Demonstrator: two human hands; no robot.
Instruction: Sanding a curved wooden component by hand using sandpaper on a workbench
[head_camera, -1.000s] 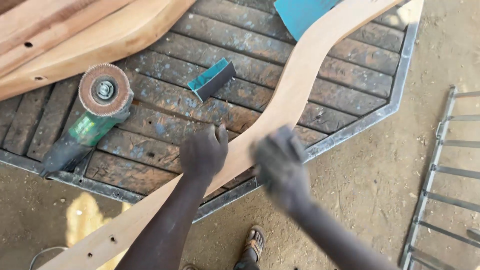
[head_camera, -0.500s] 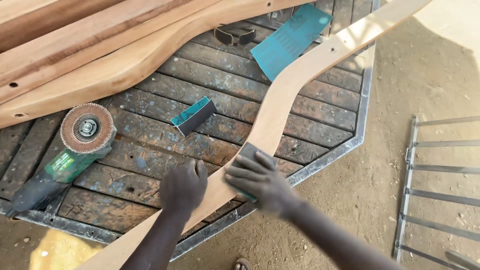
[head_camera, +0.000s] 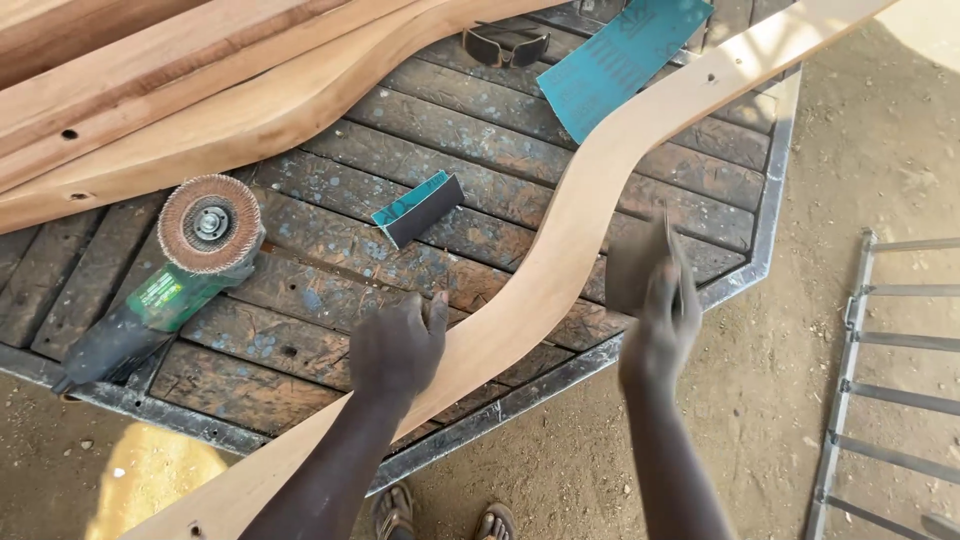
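A long curved wooden piece (head_camera: 560, 255) lies diagonally across a dark slatted wooden table (head_camera: 300, 330), from the lower left to the upper right. My left hand (head_camera: 397, 348) presses on the piece near the table's front edge, fingers bent over the wood. My right hand (head_camera: 660, 315) is blurred by motion, just right of the piece's bend. It grips a small greyish sheet of sandpaper (head_camera: 638, 262) that stands up from the fingers, beside the wood's edge.
A green angle grinder (head_camera: 165, 285) with a flap disc lies at the left. A folded teal sandpaper block (head_camera: 417, 208), a teal sandpaper sheet (head_camera: 625, 60) and dark glasses (head_camera: 505, 45) lie on the table. Curved boards (head_camera: 200, 110) are stacked top left. A metal frame (head_camera: 880, 380) lies on sandy ground at the right.
My right hand has left the wood near my left hand and moved right and up along the piece with the sandpaper. My left hand stays pressed on the wood.
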